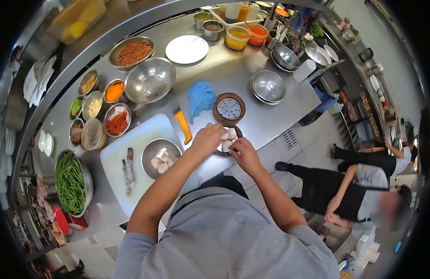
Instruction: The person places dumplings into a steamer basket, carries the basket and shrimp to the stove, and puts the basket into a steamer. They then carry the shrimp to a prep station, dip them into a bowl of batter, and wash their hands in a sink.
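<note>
A small round bamboo steamer (224, 153) stands near the table's front edge with several white dumplings (231, 133) in it. From the left, my left hand (208, 141) reaches over its rim, fingers closed at a dumpling. My right hand (246, 155) comes from the right, thumb and fingers pinched on a dumpling at the near side. My fingers partly hide the contents. Behind sits another steamer (229, 108) with a perforated base. A metal bowl (161, 144) of pinkish-white dumplings and two raw shrimp (128, 172) rest on the white cutting board (117, 160).
A yellow-handled tool (183, 126) and a blue cloth (201, 99) lie left of the steamers. Bowls of chopped ingredients (117, 120), green beans (73, 182) and a white plate (187, 49) surround the work area. Stacked metal bowls (268, 86) stand right. Two people (363, 186) are beyond the aisle.
</note>
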{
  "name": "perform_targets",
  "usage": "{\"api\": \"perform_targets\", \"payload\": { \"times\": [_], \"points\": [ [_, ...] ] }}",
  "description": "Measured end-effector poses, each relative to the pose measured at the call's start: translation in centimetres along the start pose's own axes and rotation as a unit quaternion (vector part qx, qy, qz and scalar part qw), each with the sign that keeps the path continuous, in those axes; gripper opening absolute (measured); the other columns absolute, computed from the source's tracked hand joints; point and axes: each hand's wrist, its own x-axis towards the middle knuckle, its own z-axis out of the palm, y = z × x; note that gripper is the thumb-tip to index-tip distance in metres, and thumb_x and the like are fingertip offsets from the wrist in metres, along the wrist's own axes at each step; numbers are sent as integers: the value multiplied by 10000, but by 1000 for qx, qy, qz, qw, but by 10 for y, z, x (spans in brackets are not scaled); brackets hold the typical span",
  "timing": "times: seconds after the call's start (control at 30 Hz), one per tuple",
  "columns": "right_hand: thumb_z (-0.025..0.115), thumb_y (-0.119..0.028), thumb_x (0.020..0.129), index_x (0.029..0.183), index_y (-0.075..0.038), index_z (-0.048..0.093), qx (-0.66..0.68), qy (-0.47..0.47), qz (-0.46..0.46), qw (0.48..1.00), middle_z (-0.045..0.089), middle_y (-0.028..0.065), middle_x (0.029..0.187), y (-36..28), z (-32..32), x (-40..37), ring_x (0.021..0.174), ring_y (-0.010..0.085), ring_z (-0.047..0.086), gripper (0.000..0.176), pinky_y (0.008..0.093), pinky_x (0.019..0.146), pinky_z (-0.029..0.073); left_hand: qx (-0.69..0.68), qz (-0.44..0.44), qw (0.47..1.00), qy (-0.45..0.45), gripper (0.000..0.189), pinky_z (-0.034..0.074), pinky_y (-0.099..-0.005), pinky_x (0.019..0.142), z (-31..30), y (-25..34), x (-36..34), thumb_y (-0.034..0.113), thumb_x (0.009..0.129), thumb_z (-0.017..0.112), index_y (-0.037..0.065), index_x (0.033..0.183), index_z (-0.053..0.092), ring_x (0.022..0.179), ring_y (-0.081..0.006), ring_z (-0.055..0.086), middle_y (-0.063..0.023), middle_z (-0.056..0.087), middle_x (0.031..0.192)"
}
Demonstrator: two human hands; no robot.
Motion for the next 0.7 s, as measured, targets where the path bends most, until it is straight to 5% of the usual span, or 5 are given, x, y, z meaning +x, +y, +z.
{"api": "perform_targets", "payload": {
  "times": [0.1,0.17,0.33,0.4,0.7],
  "points": [
    [735,-93,811,1108,-80,672,33,47,40,998,626,138,1023,9,-16,-6,946,309,629,304,409,827,514,-10,-2,999,-48,273,509,-403,890,6,8,11,63,788,652,83,1060,655,1044,-318,580,-68,621,1103],
    [729,-101,817,1112,-71,664,75,44,154,984,621,135,1001,2,-24,12,938,314,623,303,414,812,513,-11,-18,995,-101,259,510,-403,896,-4,9,15,28,794,617,81,1045,653,1069,-318,581,-77,611,1188],
    [702,-107,815,1187,-133,676,12,22,107,994,598,109,1021,-2,-28,40,969,307,615,374,413,822,519,-11,13,1000,-24,263,508,-405,923,9,1,10,20,790,606,91,1039,652,1113,-319,580,-96,567,1314],
    [699,-99,788,1187,-167,694,-67,-7,-7,998,591,94,1049,8,-26,44,989,311,610,404,413,840,523,-18,-5,1000,-21,257,508,-408,931,10,0,6,28,790,610,96,1034,653,1129,-321,578,-103,552,1347],
    [744,-170,776,1053,-131,732,-91,-87,23,992,649,84,981,6,-41,58,983,312,633,280,415,836,528,-20,-40,999,24,251,520,-405,909,10,3,-7,109,820,666,122,1070,677,1116,-303,590,-86,584,1224]
  ]
}}
